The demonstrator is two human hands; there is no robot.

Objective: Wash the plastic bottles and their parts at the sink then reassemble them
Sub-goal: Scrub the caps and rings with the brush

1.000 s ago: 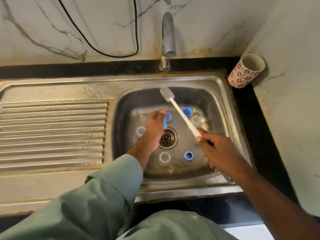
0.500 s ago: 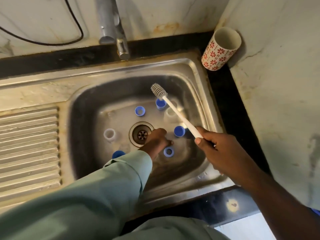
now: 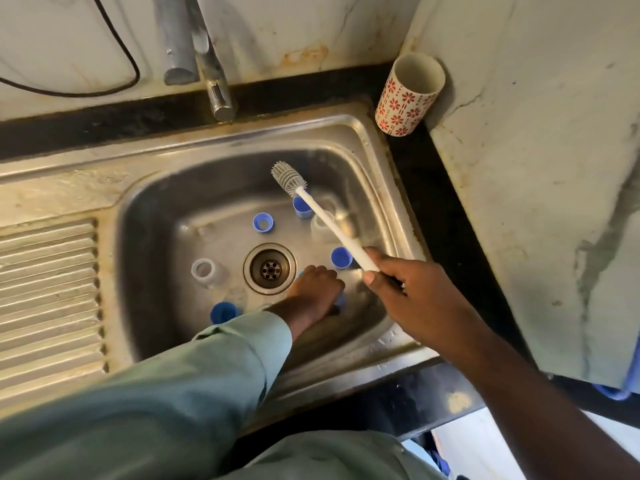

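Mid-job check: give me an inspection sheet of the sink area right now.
Surface: steel sink with ribbed drainboard to the left; open drain.
Job's things: blue caps and clear bottle parts scattered on the basin floor.
Clutter: flowered cup on the counter corner.
Hands: right hand grips the bottle brush; left hand reaches down beside the drain, what it grasps is hidden.
Cables: black cable along the wall.
Surroundings: tap, no water seen running; marble wall.

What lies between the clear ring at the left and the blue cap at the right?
In the head view, the drain lies between the clear ring and the blue cap.
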